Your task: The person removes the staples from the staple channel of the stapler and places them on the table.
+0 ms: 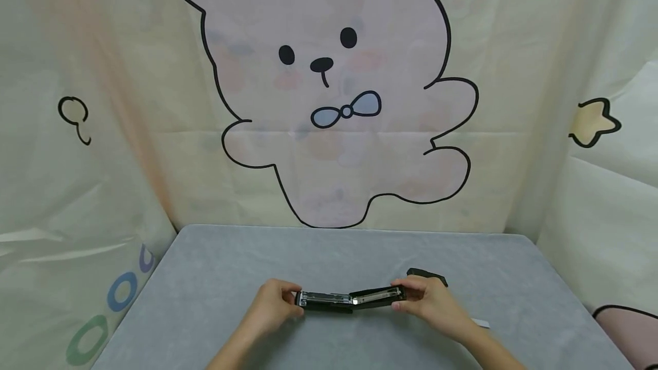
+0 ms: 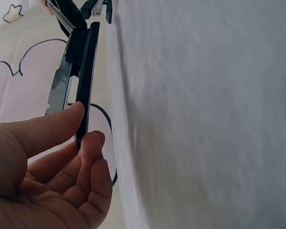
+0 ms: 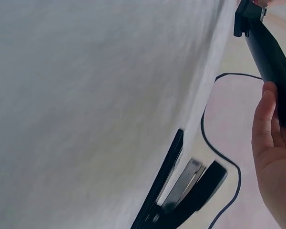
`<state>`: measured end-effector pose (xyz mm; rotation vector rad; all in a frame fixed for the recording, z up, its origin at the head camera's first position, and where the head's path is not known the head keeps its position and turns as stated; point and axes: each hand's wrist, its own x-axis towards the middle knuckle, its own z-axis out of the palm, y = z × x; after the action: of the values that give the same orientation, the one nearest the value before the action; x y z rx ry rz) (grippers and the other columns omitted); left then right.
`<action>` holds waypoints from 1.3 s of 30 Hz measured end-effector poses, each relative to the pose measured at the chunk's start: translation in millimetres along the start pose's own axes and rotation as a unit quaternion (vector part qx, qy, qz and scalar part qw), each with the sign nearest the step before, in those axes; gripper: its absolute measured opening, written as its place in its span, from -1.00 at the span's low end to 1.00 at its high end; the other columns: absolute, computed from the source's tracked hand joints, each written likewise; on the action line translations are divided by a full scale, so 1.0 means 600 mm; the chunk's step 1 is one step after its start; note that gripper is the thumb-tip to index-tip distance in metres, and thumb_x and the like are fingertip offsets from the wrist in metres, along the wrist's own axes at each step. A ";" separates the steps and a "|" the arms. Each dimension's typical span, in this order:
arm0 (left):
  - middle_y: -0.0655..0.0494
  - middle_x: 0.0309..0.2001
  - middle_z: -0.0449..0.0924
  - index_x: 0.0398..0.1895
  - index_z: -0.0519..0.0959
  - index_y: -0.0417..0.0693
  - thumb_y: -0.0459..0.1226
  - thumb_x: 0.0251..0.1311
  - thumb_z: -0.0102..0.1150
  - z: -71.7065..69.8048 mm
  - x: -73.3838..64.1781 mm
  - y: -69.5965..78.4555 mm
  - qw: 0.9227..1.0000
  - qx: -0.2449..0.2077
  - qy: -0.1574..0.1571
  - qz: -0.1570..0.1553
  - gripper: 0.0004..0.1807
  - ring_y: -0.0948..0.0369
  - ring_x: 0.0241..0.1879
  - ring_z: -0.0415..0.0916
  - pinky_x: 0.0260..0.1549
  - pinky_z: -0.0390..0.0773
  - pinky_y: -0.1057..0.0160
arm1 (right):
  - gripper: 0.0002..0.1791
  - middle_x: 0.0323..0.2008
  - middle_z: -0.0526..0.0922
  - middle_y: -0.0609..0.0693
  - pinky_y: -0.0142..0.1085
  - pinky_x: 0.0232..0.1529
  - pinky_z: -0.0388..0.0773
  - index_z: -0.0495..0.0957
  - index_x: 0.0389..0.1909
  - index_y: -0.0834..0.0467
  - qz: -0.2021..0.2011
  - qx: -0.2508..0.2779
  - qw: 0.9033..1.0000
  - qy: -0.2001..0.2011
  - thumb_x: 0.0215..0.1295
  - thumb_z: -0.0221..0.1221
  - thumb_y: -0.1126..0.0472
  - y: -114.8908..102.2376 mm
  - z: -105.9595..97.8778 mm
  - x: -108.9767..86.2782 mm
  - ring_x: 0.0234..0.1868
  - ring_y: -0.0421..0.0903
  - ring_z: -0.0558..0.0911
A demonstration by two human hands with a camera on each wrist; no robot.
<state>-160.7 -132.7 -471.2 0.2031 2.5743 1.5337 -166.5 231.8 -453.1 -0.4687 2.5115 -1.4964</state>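
A black stapler point(image 1: 329, 302), unfolded wide so its metal staple channel shows, is held between both hands above the grey table. My left hand point(image 1: 272, 305) pinches its left end; in the left wrist view, thumb and fingertips grip the black base point(image 2: 88, 62). With thumb and fingers, my right hand point(image 1: 430, 305) grips the other end, the top arm point(image 3: 269, 55) in the right wrist view. Behind the right hand lies a second black stapler point(image 1: 428, 274), partly hidden by that hand; the right wrist view shows its jaws apart.
Beside the right forearm lies a small white item point(image 1: 481, 322), partly covered, its kind unclear. The grey cloth-covered table point(image 1: 231, 261) ends at a hanging curtain point(image 1: 329, 176) with a cartoon bear. More printed curtain hangs on both sides.
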 end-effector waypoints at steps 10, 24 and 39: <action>0.12 -0.51 0.56 0.07 0.67 -0.43 -0.54 -0.08 0.52 -0.043 -0.005 -0.021 0.999 0.018 0.030 -0.028 -0.47 0.21 -0.50 0.46 -0.54 0.45 0.28 | -0.51 0.02 0.73 0.11 -0.34 -0.20 0.65 0.69 0.12 0.31 -0.031 -0.002 0.999 0.006 0.21 0.50 0.17 -0.024 0.044 0.038 -0.19 -0.20 0.65; 0.07 -0.51 0.56 0.02 0.70 -0.38 -0.57 -0.10 0.52 -0.089 0.001 -0.040 0.994 0.032 0.084 -0.066 -0.51 0.18 -0.52 0.45 -0.54 0.42 0.25 | -0.55 -0.11 0.74 -0.01 -0.35 -0.16 0.62 0.73 0.08 0.23 -0.046 -0.010 0.998 0.042 0.18 0.52 0.19 -0.051 0.103 0.085 -0.20 -0.15 0.61; 0.10 -0.54 0.50 0.00 0.69 -0.43 -0.59 -0.12 0.49 -0.113 0.020 -0.060 0.992 0.063 0.091 -0.060 -0.52 0.19 -0.52 0.38 -0.52 0.36 0.28 | -0.58 -0.24 0.72 -0.03 -0.36 -0.29 0.58 0.73 0.03 0.31 -0.069 -0.013 0.996 0.053 0.15 0.53 0.28 -0.041 0.149 0.124 -0.30 -0.20 0.58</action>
<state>-186.8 -206.1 -471.7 -0.0820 2.7690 1.4092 -204.0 121.1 -473.7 -0.5934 2.6306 -1.5797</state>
